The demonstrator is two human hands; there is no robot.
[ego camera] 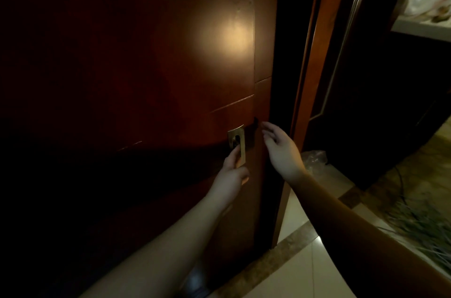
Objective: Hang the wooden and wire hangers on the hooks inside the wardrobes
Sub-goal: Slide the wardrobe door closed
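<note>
A dark red-brown wooden wardrobe door (146,65) fills the left and middle of the head view, lit by one bright spot. A brass recessed handle plate (237,144) sits near the door's right edge. My left hand (231,173) reaches up to the plate, its fingertips at the lower part of the recess. My right hand (280,148) is at the door's right edge beside a narrow dark gap (280,78), fingers relaxed and spread, holding nothing. No hangers or hooks show.
A second wooden panel (324,41) with a metal-trimmed frame stands right of the gap. A crumpled clear plastic bag (314,159) lies on the pale tiled floor (307,261). A thin dark cable (400,183) runs over the marble-patterned floor at the right.
</note>
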